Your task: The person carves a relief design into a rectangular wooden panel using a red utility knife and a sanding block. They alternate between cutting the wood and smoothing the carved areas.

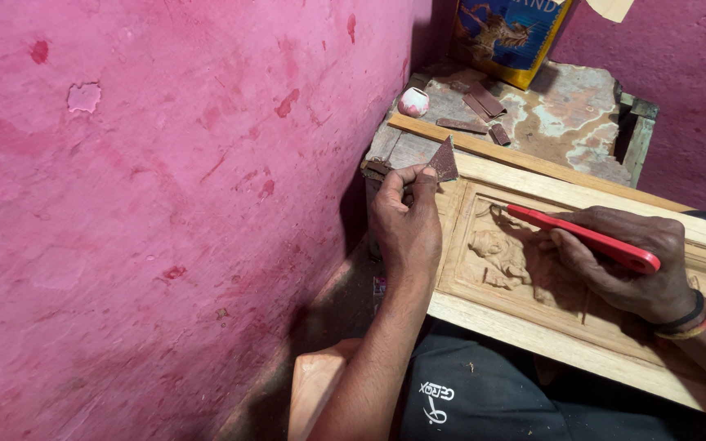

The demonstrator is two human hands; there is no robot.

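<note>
Pale bare wood, matt, on the carved panel (525, 269). Smooth glossy red plastic on the tool handle (586, 238). Rough brown sandpaper scrap (443, 161). Chalky, chipped pink plaster on the left wall (165, 204). Worn, flaking paint on the far table (565, 122).

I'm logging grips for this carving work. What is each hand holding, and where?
Left hand pinches a brown sandpaper scrap by its lower edge. Right hand grips a red-handled tool along its handle.

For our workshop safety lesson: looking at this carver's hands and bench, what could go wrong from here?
The red-handled tool in the right hand could slip and gouge the carved relief. The wooden panel rests across the lap, unclamped, so it may shift. The left hand pinches sandpaper near the working edge.
</note>
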